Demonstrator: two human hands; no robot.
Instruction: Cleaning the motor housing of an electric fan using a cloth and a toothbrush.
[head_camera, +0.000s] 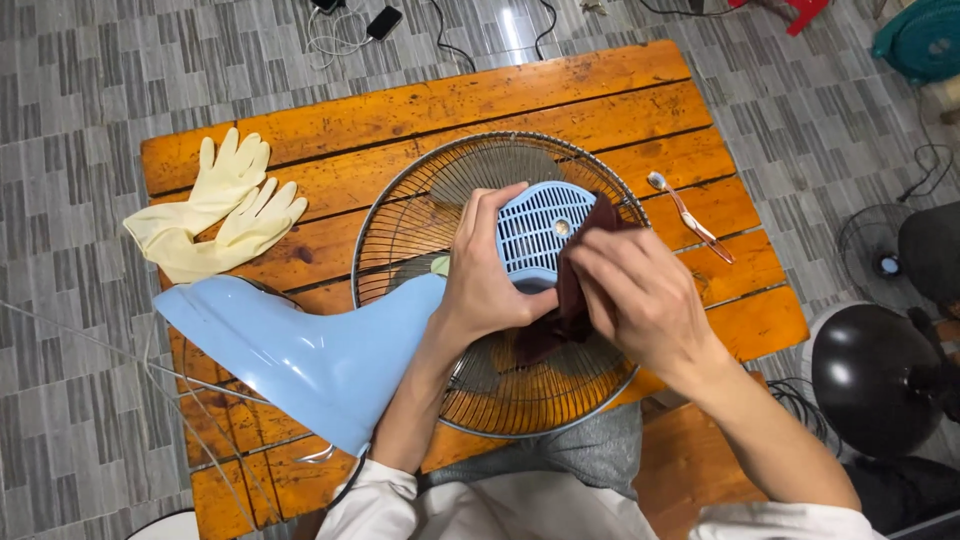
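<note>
Fan on its back on the orange slatted wooden worktop (420, 110). Left hand (487, 272) grips the pale blue vented motor housing (537, 232) at the centre of the wire fan guard (400, 215) — fingers curled over its left edge. Right hand (635, 295) closed on a dark maroon cloth (566, 310), pressing it against the housing's right side. Light blue fan base (300, 350) lies to the left. Rubber gloves (215, 210) at the far left corner — screwdriver (690, 215) right of the guard.

A single head-worn camera looks steeply down from close above onto the wooden counter (600, 95), the tiled floor (70, 120) visible all around it.
</note>
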